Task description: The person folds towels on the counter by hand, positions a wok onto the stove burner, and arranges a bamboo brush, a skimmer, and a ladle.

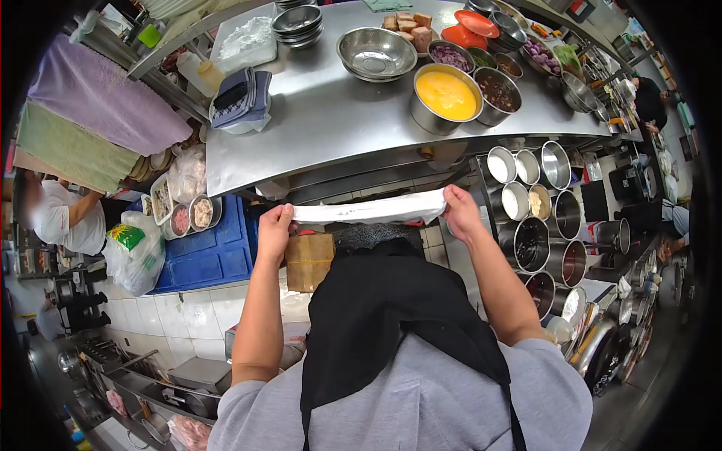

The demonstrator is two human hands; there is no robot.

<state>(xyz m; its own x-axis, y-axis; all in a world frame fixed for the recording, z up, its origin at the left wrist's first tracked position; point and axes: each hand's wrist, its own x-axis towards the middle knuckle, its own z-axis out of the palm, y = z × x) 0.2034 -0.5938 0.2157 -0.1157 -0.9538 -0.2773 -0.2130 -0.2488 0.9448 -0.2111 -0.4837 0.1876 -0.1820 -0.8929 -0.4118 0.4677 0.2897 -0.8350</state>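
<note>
A long, folded white cloth (368, 209) is stretched nearly level between my two hands, in front of my black apron. My left hand (276, 229) pinches its left end, thumb on top. At the other end, my right hand (462, 213) grips the cloth in the same way, a little higher. Faint dark marks run along the middle of the cloth. A brown cardboard box (310, 261) sits below it, close to my left hand. Beyond the cloth is the front edge of a steel table (323, 143).
A pot of yellow liquid (448, 94), steel bowls (376, 54) and a folded blue towel (241, 98) stand on the table. Several pots (532, 244) of sauces and powders crowd the right side. At left are a blue crate (207, 252) and a person (71, 218).
</note>
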